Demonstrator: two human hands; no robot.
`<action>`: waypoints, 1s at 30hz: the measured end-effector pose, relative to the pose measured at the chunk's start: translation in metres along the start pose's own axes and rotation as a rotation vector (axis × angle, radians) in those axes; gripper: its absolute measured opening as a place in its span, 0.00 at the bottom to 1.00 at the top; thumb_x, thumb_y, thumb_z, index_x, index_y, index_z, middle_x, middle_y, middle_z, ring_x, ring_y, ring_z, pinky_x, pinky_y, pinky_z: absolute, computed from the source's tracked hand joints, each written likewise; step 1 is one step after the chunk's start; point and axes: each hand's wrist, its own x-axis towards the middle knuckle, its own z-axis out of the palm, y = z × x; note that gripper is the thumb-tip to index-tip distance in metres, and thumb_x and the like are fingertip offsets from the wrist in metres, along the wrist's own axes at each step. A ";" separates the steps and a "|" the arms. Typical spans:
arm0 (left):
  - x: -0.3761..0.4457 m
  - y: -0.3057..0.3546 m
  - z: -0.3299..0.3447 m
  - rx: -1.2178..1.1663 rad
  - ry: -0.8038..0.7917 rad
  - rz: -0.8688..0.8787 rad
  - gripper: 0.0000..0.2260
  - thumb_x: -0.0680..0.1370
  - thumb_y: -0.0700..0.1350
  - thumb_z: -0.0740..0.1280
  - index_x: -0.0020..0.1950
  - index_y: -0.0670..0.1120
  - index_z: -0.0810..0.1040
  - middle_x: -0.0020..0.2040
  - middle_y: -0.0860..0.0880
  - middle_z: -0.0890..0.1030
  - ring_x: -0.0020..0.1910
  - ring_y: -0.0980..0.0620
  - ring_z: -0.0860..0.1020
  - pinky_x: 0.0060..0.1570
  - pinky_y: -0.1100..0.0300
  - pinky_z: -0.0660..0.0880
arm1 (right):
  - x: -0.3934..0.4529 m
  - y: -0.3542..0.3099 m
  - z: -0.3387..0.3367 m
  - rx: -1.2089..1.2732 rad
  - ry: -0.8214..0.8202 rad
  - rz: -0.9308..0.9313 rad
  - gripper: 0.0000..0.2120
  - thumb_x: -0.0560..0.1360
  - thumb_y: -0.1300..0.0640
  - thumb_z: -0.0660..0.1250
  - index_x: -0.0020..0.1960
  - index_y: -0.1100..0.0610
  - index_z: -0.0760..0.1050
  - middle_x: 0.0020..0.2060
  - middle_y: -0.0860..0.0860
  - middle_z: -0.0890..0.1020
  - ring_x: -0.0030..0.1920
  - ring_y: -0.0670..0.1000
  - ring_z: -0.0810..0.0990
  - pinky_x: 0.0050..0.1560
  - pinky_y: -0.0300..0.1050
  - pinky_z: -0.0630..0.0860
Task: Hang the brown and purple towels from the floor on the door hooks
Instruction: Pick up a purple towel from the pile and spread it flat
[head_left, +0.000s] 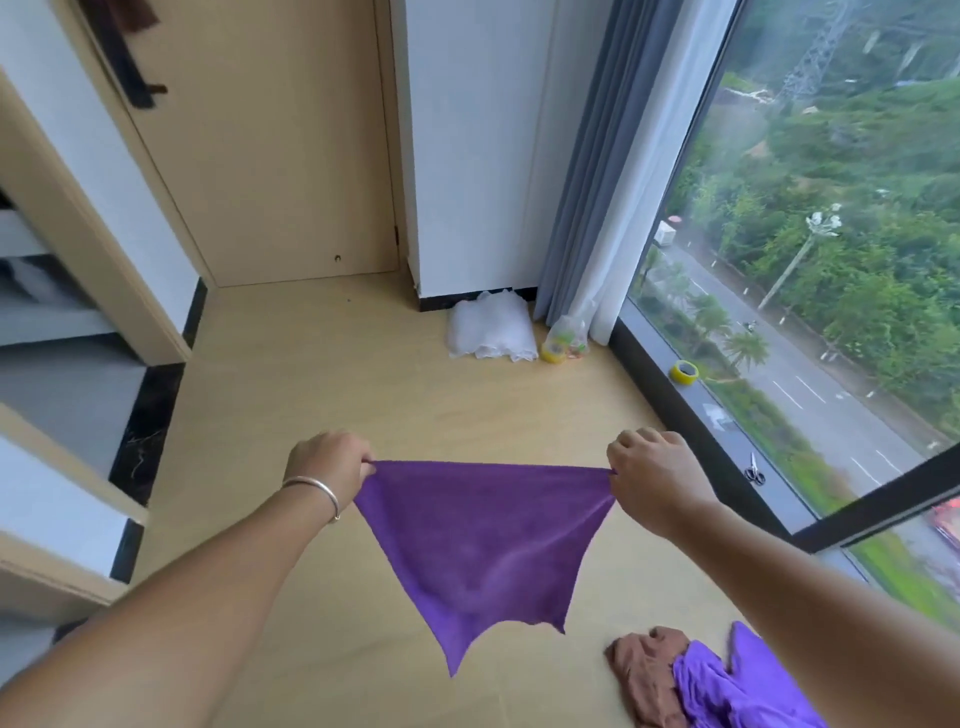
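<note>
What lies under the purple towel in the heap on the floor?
A crumpled brown towel lies partly under the heaped purple towel, sticking out at its left. How far it reaches underneath is covered.

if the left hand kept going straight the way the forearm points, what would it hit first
Probably nothing near: ahead of the left hand is bare floor, then the closed door. Depth is hard to judge.

Door (270, 156) top and hooks cut off by upper edge. Floor towel pile (717, 686) cropped at bottom, partly hidden by right forearm.
</note>
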 end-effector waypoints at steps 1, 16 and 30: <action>0.003 -0.006 -0.001 0.035 0.007 0.001 0.06 0.76 0.49 0.64 0.46 0.54 0.81 0.46 0.53 0.80 0.50 0.48 0.78 0.39 0.60 0.68 | 0.009 -0.007 0.005 -0.014 -0.013 -0.023 0.09 0.77 0.56 0.57 0.52 0.49 0.75 0.50 0.46 0.77 0.54 0.51 0.74 0.51 0.45 0.67; -0.004 -0.075 0.063 0.084 -0.077 -0.145 0.07 0.78 0.53 0.63 0.48 0.55 0.81 0.46 0.53 0.80 0.47 0.49 0.78 0.37 0.60 0.65 | 0.104 -0.077 0.101 0.244 -0.051 0.067 0.08 0.76 0.55 0.62 0.48 0.46 0.80 0.49 0.46 0.78 0.54 0.51 0.73 0.49 0.44 0.66; -0.178 0.014 0.275 0.100 -0.415 -0.273 0.10 0.79 0.53 0.62 0.51 0.51 0.80 0.51 0.52 0.79 0.52 0.51 0.78 0.41 0.60 0.66 | -0.034 -0.087 0.311 0.264 -0.279 -0.187 0.08 0.76 0.50 0.61 0.46 0.46 0.78 0.46 0.43 0.77 0.54 0.49 0.73 0.49 0.44 0.67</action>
